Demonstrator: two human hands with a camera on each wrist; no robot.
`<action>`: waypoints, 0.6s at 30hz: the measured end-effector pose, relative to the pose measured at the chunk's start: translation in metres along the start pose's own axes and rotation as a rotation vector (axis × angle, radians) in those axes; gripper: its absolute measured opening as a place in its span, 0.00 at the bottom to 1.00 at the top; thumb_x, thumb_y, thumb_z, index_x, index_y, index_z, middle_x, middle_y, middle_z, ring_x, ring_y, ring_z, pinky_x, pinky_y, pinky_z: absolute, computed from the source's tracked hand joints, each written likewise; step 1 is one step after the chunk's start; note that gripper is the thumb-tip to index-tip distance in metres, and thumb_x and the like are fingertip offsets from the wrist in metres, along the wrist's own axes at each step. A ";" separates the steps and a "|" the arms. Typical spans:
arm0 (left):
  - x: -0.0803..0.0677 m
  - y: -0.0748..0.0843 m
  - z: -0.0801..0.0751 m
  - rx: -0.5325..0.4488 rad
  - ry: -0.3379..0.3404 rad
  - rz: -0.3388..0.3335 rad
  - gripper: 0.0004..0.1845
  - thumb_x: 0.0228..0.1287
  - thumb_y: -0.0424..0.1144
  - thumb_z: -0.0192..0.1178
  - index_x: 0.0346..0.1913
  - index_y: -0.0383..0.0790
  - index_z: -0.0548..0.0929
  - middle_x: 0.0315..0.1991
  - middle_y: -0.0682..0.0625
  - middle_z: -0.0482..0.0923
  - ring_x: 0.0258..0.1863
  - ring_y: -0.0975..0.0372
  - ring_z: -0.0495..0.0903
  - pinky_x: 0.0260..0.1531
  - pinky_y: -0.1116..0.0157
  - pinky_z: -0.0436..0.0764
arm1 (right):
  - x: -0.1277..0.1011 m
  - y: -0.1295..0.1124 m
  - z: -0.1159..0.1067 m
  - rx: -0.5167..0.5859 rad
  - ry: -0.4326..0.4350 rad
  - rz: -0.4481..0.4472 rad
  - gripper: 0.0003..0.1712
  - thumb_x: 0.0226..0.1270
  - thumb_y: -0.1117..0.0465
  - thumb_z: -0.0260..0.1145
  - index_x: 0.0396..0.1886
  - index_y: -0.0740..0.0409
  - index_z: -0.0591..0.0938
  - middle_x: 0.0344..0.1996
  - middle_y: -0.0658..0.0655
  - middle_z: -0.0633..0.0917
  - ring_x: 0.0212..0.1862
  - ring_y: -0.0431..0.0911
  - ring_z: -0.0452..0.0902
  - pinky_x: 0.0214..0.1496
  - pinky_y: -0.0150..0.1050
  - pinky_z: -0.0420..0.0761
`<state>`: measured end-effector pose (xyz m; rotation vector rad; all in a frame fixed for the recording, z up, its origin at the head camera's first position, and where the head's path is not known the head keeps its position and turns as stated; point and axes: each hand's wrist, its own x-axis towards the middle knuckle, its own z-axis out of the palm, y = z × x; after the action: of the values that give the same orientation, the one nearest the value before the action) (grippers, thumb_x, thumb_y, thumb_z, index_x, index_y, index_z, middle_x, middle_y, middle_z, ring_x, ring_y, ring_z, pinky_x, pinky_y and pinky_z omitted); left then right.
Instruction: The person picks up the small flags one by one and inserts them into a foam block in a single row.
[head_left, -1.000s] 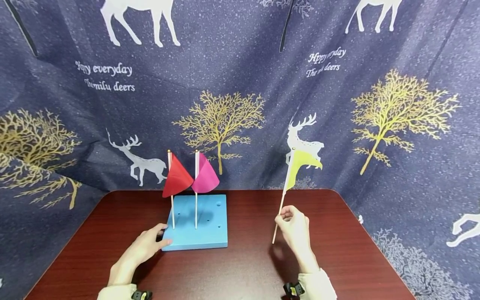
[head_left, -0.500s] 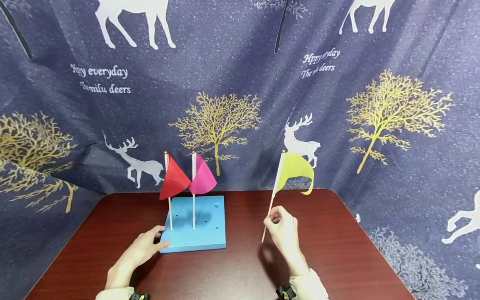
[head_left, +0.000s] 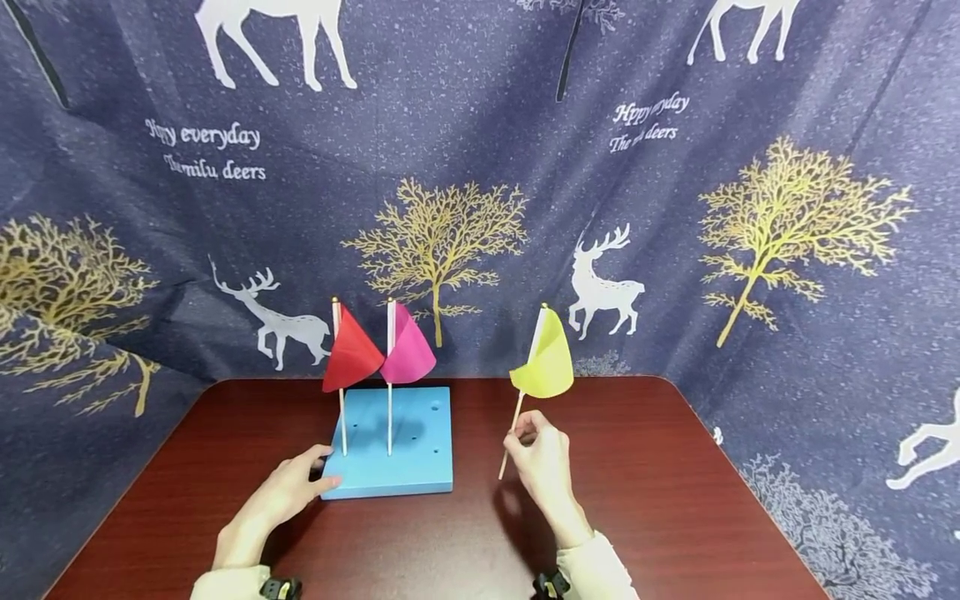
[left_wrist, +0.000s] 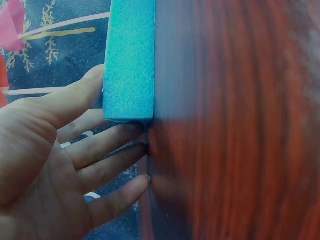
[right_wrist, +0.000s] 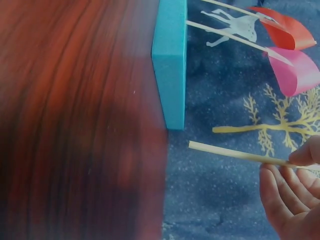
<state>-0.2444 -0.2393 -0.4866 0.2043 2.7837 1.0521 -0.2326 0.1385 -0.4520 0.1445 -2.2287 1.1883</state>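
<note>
In the head view a light blue block [head_left: 390, 479] with several small holes lies on the table. A red flag [head_left: 352, 354] and a pink flag [head_left: 408, 350] stand upright in it. My left hand [head_left: 281, 498] rests against the block's left edge, its thumb at the near corner; in the left wrist view its fingers are spread and nearly straight beside the block's end. To the right of the block, my right hand [head_left: 542, 462] pinches the thin stick of a yellow flag [head_left: 550, 362] between thumb and fingers. The stick's bare lower end [right_wrist: 220, 150] points downward, apart from the block.
The reddish-brown wooden table [head_left: 420, 550] reaches back to a dark blue cloth [head_left: 480, 125] printed with white deer and golden trees. A black band [head_left: 551, 585] is on the right wrist and another band [head_left: 281, 588] on the left.
My right hand has carried the yellow flag leftward, nearer the block, and the flag's cloth has swung and curled. The left hand, the block and the other two flags stay in place.
</note>
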 end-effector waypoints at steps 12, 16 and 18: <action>0.000 -0.001 0.000 -0.009 0.001 -0.012 0.33 0.62 0.47 0.68 0.63 0.30 0.71 0.51 0.33 0.77 0.37 0.55 0.82 0.40 0.52 0.79 | 0.013 -0.012 0.029 0.046 -0.030 0.018 0.08 0.48 0.69 0.69 0.26 0.54 0.79 0.20 0.43 0.82 0.24 0.36 0.80 0.31 0.34 0.79; 0.001 -0.002 0.001 -0.010 -0.001 -0.014 0.34 0.61 0.48 0.68 0.63 0.30 0.71 0.51 0.33 0.77 0.37 0.56 0.82 0.40 0.52 0.79 | 0.016 -0.018 0.037 0.055 -0.048 0.013 0.07 0.50 0.69 0.69 0.27 0.55 0.80 0.21 0.44 0.82 0.25 0.37 0.80 0.32 0.35 0.80; 0.002 -0.003 0.001 -0.004 -0.003 -0.013 0.34 0.61 0.49 0.68 0.63 0.30 0.71 0.51 0.33 0.77 0.38 0.55 0.82 0.40 0.52 0.79 | 0.017 -0.020 0.042 0.059 -0.057 0.009 0.07 0.51 0.68 0.69 0.27 0.55 0.80 0.21 0.44 0.83 0.25 0.37 0.80 0.32 0.35 0.80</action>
<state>-0.2464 -0.2402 -0.4897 0.1865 2.7759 1.0534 -0.2584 0.0967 -0.4453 0.1951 -2.2464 1.2703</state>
